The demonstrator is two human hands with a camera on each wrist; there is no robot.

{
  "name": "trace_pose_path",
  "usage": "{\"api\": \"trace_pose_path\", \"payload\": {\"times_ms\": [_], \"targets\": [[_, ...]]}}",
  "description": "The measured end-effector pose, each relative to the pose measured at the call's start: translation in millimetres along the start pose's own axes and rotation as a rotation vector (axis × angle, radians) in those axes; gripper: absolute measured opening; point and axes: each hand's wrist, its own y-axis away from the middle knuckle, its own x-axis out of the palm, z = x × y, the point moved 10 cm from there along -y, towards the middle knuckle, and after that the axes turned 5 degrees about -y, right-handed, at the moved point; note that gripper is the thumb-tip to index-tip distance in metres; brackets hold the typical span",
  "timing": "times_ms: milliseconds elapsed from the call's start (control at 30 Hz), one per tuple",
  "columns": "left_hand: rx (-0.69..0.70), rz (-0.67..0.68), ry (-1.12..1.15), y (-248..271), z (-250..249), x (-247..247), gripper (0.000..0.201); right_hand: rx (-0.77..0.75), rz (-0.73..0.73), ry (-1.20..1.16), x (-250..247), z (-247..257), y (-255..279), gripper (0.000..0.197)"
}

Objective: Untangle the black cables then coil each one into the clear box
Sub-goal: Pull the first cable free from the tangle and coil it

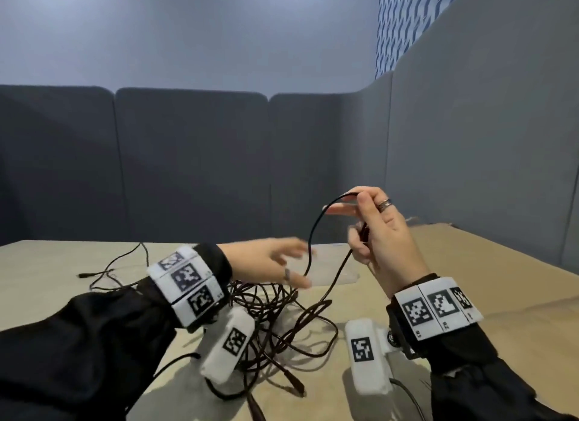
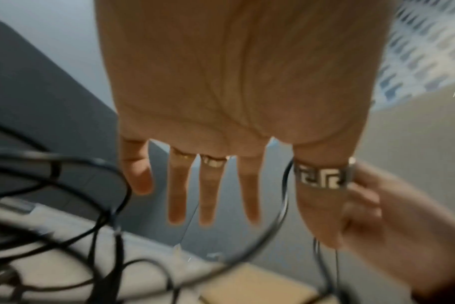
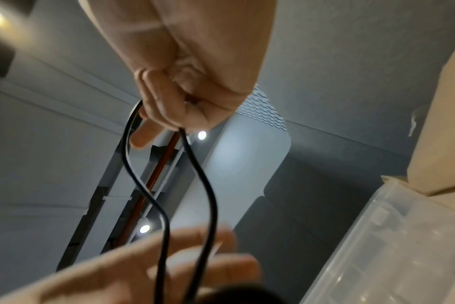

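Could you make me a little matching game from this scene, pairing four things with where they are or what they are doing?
Things:
1. right hand
2. left hand
3. tangle of black cables
4. clear box

States:
A. fingers straight, holding nothing
B. lies heaped on the table
C. stands beyond the heap, no cable seen in it
D. raised, gripping a loop of black cable

Pairs: 1-D, 2-A, 3-B, 4-C
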Motion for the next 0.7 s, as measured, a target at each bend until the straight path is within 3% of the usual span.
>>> {"api": "trace_pose_path", "payload": {"times_ms": [67, 100, 200, 267, 367, 500, 567, 633, 700], "targets": [[0.033, 0.11, -0.116, -8.4, 7.4, 22.7, 0.011, -0.094, -0.181, -0.031, -23.2, 9.0, -1.5, 0.023], [0.061, 0.121, -0.097, -9.9, 11.5, 27.7, 0.003, -0.127, -0.315, -0.01, -38.7, 14.4, 1.1, 0.024], [0.081, 0.033, 0.178, -8.5, 23.3, 22.1, 0.014, -0.088, -0.658, 0.156, -87.2, 5.7, 8.6, 0.021], [0.068, -0.082, 0.311, -7.9, 29.3, 12.1, 0.019, -0.018, -0.694, 0.296, -98.1, -6.2, 6.8, 0.016], [0.051, -0.269, 0.245, -4.6, 30.2, -1.9, 0.02, 0.01, -0.459, 0.686, -64.7, -6.1, -1.0, 0.043], [0.058, -0.49, 0.158, 6.5, 25.5, -18.5, 0.019, -0.127, 0.089, 1.028, 18.1, -19.9, 4.8, 0.046], [0.091, -0.554, 0.062, 12.4, 19.6, -21.7, 0.019, -0.052, 0.313, 1.139, 36.8, -46.9, 11.2, 0.042], [0.156, -0.551, 0.095, 13.2, 14.7, -18.9, 0.019, 0.07, 0.403, 1.195, 35.6, -65.5, 15.5, 0.034], [0.209, -0.527, 0.221, 11.8, 15.2, -14.8, 0.014, 0.069, 0.339, 1.091, 31.0, -60.8, 13.2, 0.028]]}}
